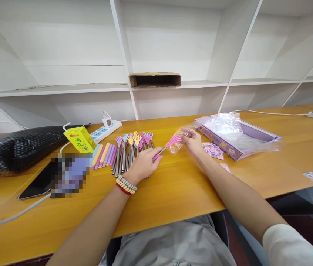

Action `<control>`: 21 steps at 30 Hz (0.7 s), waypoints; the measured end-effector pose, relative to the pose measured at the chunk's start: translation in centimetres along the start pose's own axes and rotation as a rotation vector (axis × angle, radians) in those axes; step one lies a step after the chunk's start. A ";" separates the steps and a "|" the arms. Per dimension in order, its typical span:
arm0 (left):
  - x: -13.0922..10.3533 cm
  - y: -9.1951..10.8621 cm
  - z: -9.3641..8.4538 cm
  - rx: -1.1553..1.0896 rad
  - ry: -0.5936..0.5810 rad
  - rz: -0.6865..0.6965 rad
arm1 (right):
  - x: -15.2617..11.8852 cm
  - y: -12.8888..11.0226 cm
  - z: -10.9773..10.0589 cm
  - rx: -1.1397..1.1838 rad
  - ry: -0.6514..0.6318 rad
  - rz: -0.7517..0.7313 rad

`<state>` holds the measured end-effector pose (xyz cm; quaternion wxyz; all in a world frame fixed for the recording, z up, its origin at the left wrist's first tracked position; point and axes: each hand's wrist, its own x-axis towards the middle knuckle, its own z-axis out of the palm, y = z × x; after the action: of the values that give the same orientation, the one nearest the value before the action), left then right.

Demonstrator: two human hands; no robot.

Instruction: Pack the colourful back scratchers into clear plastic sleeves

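My left hand (144, 165) is closed round the handle of a pink back scratcher (174, 140), whose claw head points up and right. My right hand (192, 142) pinches a clear plastic bag (176, 147) beside and around that head. Left of them, several metal-stemmed scratchers (123, 157) with purple, blue, yellow and pink heads lie side by side, partly behind my left hand. Next to these is a row of coloured handles (104, 155) in yellow, purple, pink and blue. Small pink printed cards (212, 150) lie right of my right hand.
A purple open box (235, 150) with clear plastic stands at the right. At the left are a yellow drink carton (80, 140), a power strip (106, 130), a dark tablet (38, 181) and a black wrapped bundle (20, 149). White shelves hold a cardboard box (154, 74).
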<state>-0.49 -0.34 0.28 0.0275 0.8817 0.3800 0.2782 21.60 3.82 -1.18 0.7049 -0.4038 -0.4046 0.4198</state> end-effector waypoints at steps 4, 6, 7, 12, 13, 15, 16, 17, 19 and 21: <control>0.0 0.1 -0.1 0.005 -0.040 -0.045 | -0.4 -0.6 0.5 0.063 0.003 0.069; 0.0 0.3 -0.4 0.007 -0.053 -0.073 | -0.6 -0.9 0.6 0.095 0.011 0.076; 0.1 0.4 -0.5 0.003 -0.060 -0.082 | -0.6 -1.0 0.6 0.109 0.014 0.077; 0.2 0.6 -0.9 0.019 -0.106 -0.107 | -0.4 -1.2 0.4 0.186 0.026 0.083; 0.2 0.6 -0.9 0.029 -0.109 -0.112 | -0.4 -1.3 0.4 0.207 0.028 0.081; 0.3 0.7 -0.9 0.038 -0.108 -0.118 | -0.4 -1.4 0.3 0.238 0.029 0.080; 0.3 0.7 -1.0 0.038 -0.104 -0.123 | -0.3 -1.4 0.3 0.246 0.031 0.080; 0.3 0.8 -1.0 0.037 -0.097 -0.132 | -0.3 -1.5 0.3 0.252 0.034 0.079; 0.3 0.9 -1.1 0.035 -0.087 -0.154 | -0.2 -1.6 0.2 0.275 0.041 0.074; 0.3 0.9 -1.2 0.033 -0.084 -0.168 | -0.2 -1.6 0.2 0.319 0.041 0.067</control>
<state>-0.32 -1.00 1.68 0.0521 0.8579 0.4557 0.2314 21.80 3.18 0.29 0.7539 -0.3086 -0.3045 0.4936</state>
